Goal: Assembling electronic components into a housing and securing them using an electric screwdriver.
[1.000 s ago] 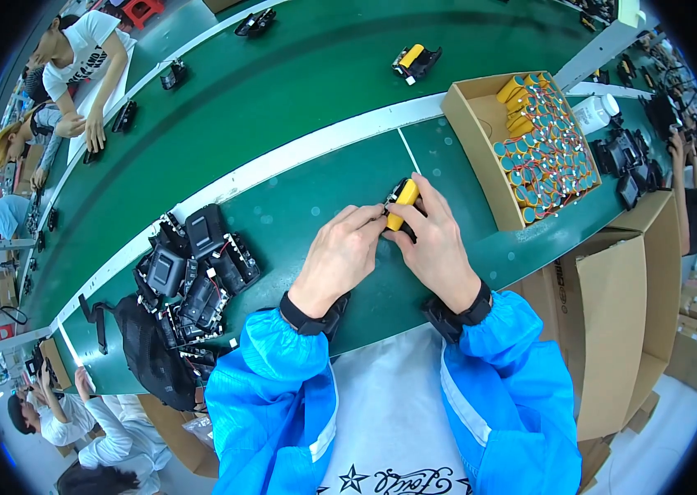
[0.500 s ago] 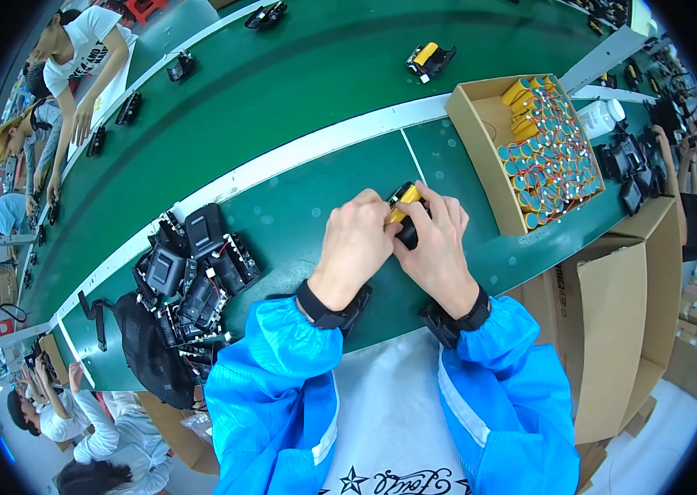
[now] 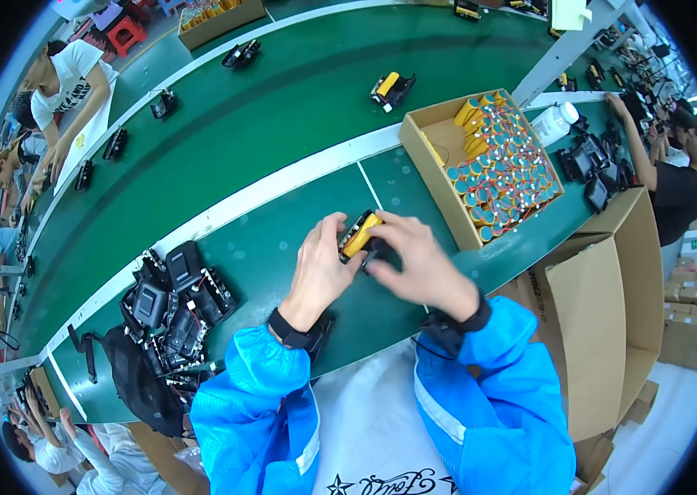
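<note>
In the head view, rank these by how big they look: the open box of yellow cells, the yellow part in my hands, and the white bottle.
1. Box of yellow cells, clearly largest.
2. White bottle.
3. Yellow part, mostly covered by the hands, so its spot below the bottle is unsure.

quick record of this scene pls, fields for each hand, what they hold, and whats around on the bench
left hand: grips the left side of a black housing with a yellow cell in it
right hand: fingers on the right side of the same piece, over the cell
surface: green workbench beside a green conveyor belt
left of hands: pile of black housings
right of hands: open cardboard box of yellow cells
on belt: assembled black and yellow unit
others: people at work along the far side and at right
</note>
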`<action>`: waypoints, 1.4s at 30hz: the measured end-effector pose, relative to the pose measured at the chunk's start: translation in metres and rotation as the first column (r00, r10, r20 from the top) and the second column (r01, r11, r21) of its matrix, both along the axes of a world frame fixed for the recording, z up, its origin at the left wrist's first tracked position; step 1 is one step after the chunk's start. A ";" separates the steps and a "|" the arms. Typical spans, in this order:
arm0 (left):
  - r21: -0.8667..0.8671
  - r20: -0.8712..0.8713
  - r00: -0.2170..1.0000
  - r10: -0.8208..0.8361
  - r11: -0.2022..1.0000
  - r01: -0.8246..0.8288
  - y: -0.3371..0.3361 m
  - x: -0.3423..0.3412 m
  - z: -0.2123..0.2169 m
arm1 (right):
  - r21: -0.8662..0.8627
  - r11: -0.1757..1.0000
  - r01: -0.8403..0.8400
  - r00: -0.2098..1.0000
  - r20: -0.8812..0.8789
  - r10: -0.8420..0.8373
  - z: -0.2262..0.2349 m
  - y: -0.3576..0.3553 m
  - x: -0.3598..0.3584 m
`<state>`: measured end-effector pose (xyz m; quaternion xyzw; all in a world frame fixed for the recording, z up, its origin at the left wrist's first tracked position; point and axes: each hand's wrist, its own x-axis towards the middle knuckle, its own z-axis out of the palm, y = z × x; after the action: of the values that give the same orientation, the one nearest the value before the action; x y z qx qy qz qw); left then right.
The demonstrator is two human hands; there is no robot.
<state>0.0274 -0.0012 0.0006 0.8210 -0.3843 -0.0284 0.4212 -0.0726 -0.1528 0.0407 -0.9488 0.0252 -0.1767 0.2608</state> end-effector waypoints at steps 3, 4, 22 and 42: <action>0.078 -0.061 0.995 0.081 0.994 -0.076 -0.001 0.009 0.002 | 0.310 0.939 0.151 0.985 -0.131 -0.116 0.027 -0.068 0.028; 0.190 -0.135 0.990 0.045 0.982 -0.019 -0.005 0.019 0.009 | 0.166 0.966 0.196 0.980 -0.005 -0.198 0.031 -0.091 0.044; 0.411 0.221 0.975 -0.012 0.908 -0.081 0.091 0.118 0.190 | 0.223 0.970 0.099 0.895 -0.445 0.011 0.015 -0.238 0.098; 0.804 0.263 0.922 0.285 0.463 -0.373 0.240 -0.092 0.080 | 0.828 0.528 -0.191 0.981 0.168 0.091 0.024 -0.095 -0.096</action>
<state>-0.0650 0.2385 0.0806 0.9791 -0.1759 -0.0903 -0.0472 -0.1684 -0.2475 0.0646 -0.6957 0.0163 -0.1703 0.6976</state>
